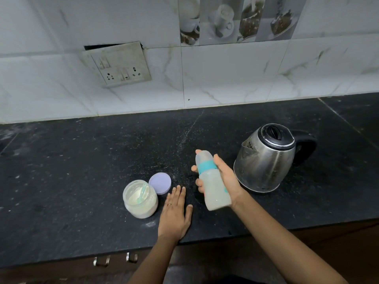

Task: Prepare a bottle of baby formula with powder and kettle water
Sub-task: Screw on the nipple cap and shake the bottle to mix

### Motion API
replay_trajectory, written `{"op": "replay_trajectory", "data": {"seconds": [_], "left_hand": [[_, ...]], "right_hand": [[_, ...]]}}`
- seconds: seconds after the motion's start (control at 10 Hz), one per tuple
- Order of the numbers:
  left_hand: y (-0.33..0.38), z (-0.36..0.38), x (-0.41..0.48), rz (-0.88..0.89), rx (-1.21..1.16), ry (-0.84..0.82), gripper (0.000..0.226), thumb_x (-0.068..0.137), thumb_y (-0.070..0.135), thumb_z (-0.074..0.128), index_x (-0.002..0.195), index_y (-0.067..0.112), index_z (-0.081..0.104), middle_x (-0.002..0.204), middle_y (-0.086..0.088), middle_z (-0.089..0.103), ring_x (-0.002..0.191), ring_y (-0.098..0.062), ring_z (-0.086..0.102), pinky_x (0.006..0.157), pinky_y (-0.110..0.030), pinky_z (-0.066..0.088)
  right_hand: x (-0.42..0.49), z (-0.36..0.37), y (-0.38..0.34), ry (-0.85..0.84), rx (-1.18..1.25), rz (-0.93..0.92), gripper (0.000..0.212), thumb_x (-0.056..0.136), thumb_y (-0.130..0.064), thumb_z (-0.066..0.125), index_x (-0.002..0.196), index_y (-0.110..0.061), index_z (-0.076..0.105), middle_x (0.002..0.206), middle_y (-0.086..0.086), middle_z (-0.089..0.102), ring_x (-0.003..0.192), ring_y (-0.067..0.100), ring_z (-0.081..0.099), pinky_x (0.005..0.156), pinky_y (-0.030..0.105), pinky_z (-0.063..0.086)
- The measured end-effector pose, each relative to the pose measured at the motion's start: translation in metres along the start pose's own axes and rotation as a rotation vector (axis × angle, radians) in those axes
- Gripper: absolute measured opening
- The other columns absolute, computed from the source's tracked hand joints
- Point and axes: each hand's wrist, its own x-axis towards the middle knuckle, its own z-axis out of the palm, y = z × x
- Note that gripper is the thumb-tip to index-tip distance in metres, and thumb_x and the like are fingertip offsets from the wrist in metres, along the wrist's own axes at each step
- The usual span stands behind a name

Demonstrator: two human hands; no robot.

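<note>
Left hand (175, 214) flat, bottle (213, 187) in right hand (228, 177)

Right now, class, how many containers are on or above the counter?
3: the open powder jar on the counter beside the left hand, the baby bottle gripped by the right hand, the kettle standing right. None looks hidden.
</note>
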Motion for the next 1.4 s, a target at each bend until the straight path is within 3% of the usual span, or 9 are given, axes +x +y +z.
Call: {"op": "replay_trajectory", "data": {"seconds": [0.2,0.3,0.4,0.6,0.7,1.0,1.1,1.3,1.4], "left_hand": [[0.000,0.000,0.000,-0.001,-0.013,0.005,0.071,0.090,0.052,0.010,0.153,0.019,0.015,0.160,0.003,0.009,0.141,-0.001,-0.010,0.116,-0.022,-0.010],[0.000,0.001,0.000,-0.005,-0.015,0.004,0.070,0.090,0.052,0.011,0.153,0.020,0.015,0.160,0.003,0.009,0.141,-0.001,-0.009,0.116,-0.022,-0.009],[0.000,0.001,0.000,-0.008,-0.019,0.006,0.070,0.091,0.052,0.012,0.153,0.020,0.016,0.160,0.003,0.011,0.141,-0.001,-0.008,0.117,-0.023,-0.008],[-0.001,0.003,0.000,-0.007,-0.023,0.013,0.069,0.091,0.051,0.014,0.152,0.020,0.017,0.160,0.002,0.011,0.141,-0.001,-0.007,0.117,-0.023,-0.006],[-0.001,0.002,0.001,-0.004,-0.024,0.011,0.069,0.091,0.052,0.013,0.152,0.020,0.016,0.160,0.003,0.010,0.140,0.000,-0.008,0.116,-0.021,-0.009],[0.001,0.001,-0.001,-0.009,-0.039,0.016,0.070,0.091,0.053,0.013,0.153,0.021,0.016,0.160,0.004,0.010,0.141,0.000,-0.008,0.116,-0.021,-0.009],[0.001,0.002,-0.001,-0.011,-0.033,0.013,0.070,0.091,0.053,0.012,0.153,0.021,0.016,0.160,0.004,0.010,0.141,0.000,-0.008,0.116,-0.021,-0.009],[0.001,0.000,0.000,-0.012,-0.029,0.011,0.071,0.090,0.054,0.010,0.153,0.022,0.014,0.160,0.005,0.007,0.140,0.001,-0.011,0.113,-0.018,-0.013],[0.001,0.000,0.000,-0.010,-0.024,0.011,0.070,0.091,0.053,0.012,0.153,0.021,0.015,0.160,0.004,0.008,0.140,0.001,-0.010,0.115,-0.020,-0.011]], "right_hand": [[0.002,0.003,-0.005,0.089,0.014,-0.066,0.056,0.078,-0.045,0.067,0.123,-0.015,0.054,0.085,0.011,0.056,0.061,0.021,0.065,0.052,0.028,0.055],[0.003,0.000,-0.015,0.130,-0.181,-0.125,0.062,0.084,-0.050,0.055,0.137,-0.021,0.046,0.104,0.014,0.066,0.087,0.028,0.073,0.060,0.031,0.058],[0.000,0.003,-0.023,0.060,-0.322,-0.186,0.047,0.091,-0.048,0.048,0.137,-0.040,0.046,0.110,0.016,0.070,0.085,0.034,0.069,0.058,0.032,0.053],[0.004,0.007,-0.031,0.054,0.264,-0.169,0.057,0.091,-0.051,0.052,0.124,-0.004,0.056,0.095,0.011,0.065,0.063,0.022,0.067,0.057,0.029,0.057],[0.004,0.007,-0.030,-0.100,-0.018,-0.144,0.059,0.071,-0.043,0.077,0.116,-0.009,0.059,0.090,0.010,0.062,0.059,0.020,0.060,0.053,0.028,0.053],[0.014,0.000,-0.018,-0.087,0.091,-0.038,0.053,0.071,-0.040,0.074,0.109,-0.006,0.058,0.089,0.010,0.064,0.060,0.019,0.060,0.054,0.027,0.053],[0.019,-0.006,-0.018,0.035,0.474,-0.053,0.053,0.082,-0.049,0.064,0.114,-0.008,0.056,0.091,0.008,0.064,0.068,0.020,0.066,0.061,0.030,0.059],[0.011,0.003,-0.020,-0.068,0.181,0.015,0.060,0.065,-0.051,0.081,0.100,-0.004,0.066,0.086,0.007,0.061,0.059,0.017,0.061,0.054,0.026,0.054],[0.015,0.015,-0.024,0.177,0.328,-0.037,0.066,0.077,-0.062,0.066,0.120,-0.013,0.056,0.097,0.008,0.061,0.064,0.019,0.068,0.056,0.029,0.059]]}}
